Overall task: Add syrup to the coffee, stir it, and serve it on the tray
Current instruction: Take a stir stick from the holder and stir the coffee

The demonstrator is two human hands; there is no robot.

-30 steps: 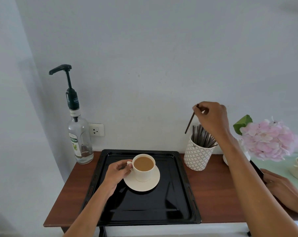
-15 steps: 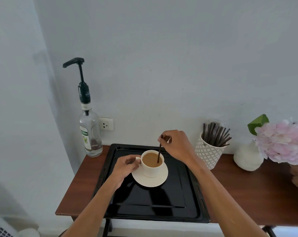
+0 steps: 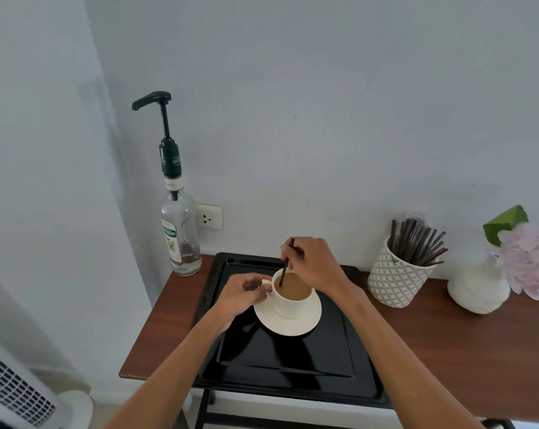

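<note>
Since a second ago, right hand point(image 3: 316, 265) has come from the holder point(image 3: 396, 281) to the cup point(image 3: 293, 297), fingers pinching stirrer point(image 3: 285, 267) dipped in coffee. Left hand point(image 3: 241, 292) pinches cup's handle. Cup sits on saucer point(image 3: 288, 318), on tray point(image 3: 280, 363).

Flowers point(image 3: 531, 261) cut off at right edge; stirrer point(image 3: 286, 264) tip hidden in coffee point(image 3: 293, 287).

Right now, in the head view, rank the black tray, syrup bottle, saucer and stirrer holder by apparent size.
1. black tray
2. syrup bottle, pump included
3. saucer and stirrer holder: look about alike, and the holder stands farther back, so unranked.
</note>
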